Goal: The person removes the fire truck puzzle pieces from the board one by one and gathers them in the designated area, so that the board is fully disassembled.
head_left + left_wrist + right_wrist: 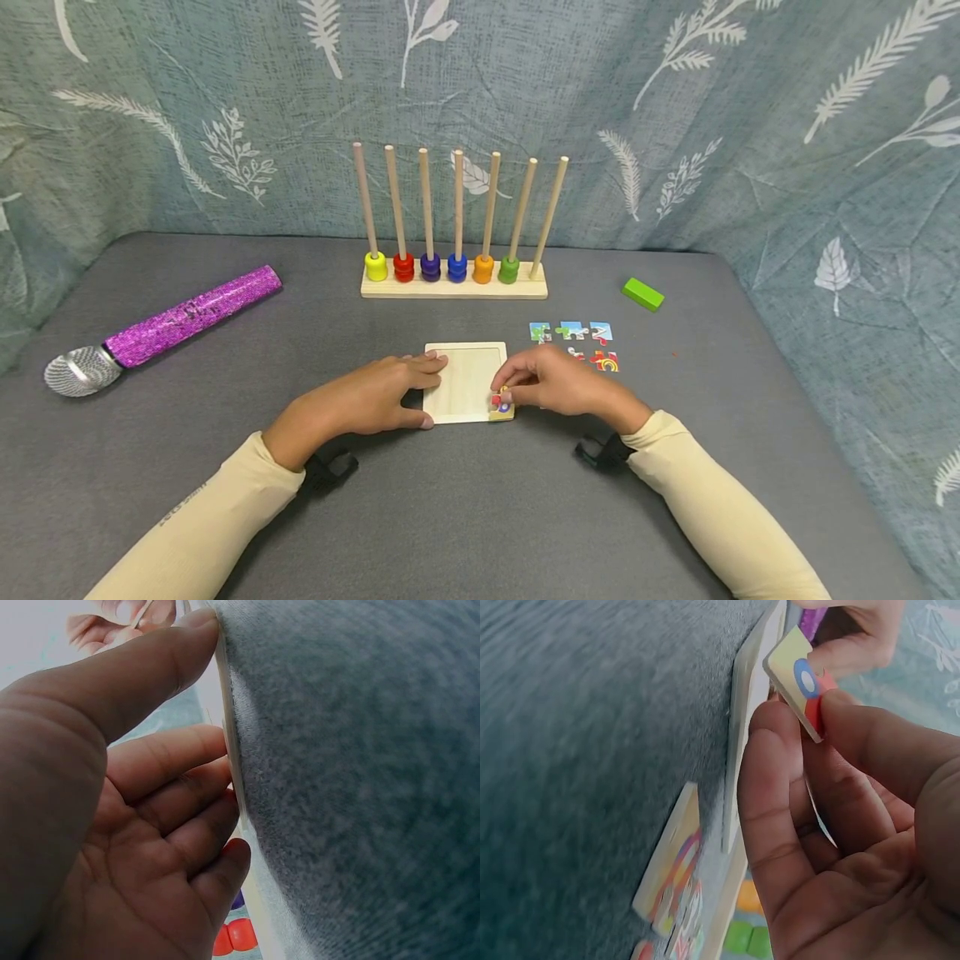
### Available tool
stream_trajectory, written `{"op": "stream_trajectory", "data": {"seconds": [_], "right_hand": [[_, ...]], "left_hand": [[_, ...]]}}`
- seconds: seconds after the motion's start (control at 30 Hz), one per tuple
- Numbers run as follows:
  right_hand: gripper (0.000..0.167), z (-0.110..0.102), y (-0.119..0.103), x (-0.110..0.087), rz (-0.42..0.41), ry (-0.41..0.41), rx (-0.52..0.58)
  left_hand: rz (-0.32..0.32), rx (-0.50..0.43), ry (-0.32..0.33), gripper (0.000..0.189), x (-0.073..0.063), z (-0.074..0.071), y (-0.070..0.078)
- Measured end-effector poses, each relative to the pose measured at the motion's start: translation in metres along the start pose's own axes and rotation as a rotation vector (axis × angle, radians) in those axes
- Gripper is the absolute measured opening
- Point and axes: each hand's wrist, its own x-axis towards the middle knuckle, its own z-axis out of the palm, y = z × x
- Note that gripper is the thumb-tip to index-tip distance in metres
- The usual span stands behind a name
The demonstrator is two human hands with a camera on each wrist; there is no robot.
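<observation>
A shallow wooden puzzle tray point(461, 383) with a raised rim lies on the grey table between both hands. My left hand point(367, 396) rests along its left side, fingers on the rim and thumb by the near left corner. Between thumb and fingers, my right hand point(558, 382) pinches a jigsaw piece point(498, 408) at the tray's near right corner. The right wrist view shows this piece point(802, 679) tilted, yellow and red with a blue-and-white wheel shape. Several loose jigsaw pieces point(604, 361) lie just beyond the right hand, partly hidden by it.
A wooden bead stand point(453, 290) with upright pegs and coloured beads stands behind the tray. On the left lies a microphone point(191, 317) with a glittery purple handle. A green block point(642, 294) sits at the back right. Patterned cloth point(525, 92) hangs behind the table.
</observation>
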Motion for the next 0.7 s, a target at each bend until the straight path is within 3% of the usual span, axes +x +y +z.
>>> {"op": "stream_trajectory", "data": {"seconds": [0.7], "right_hand": [[0.018, -0.026, 0.005, -0.027, 0.065, 0.097, -0.034]], "left_hand": [[-0.002, -0.015, -0.001, 0.059, 0.000, -0.001, 0.001]]}}
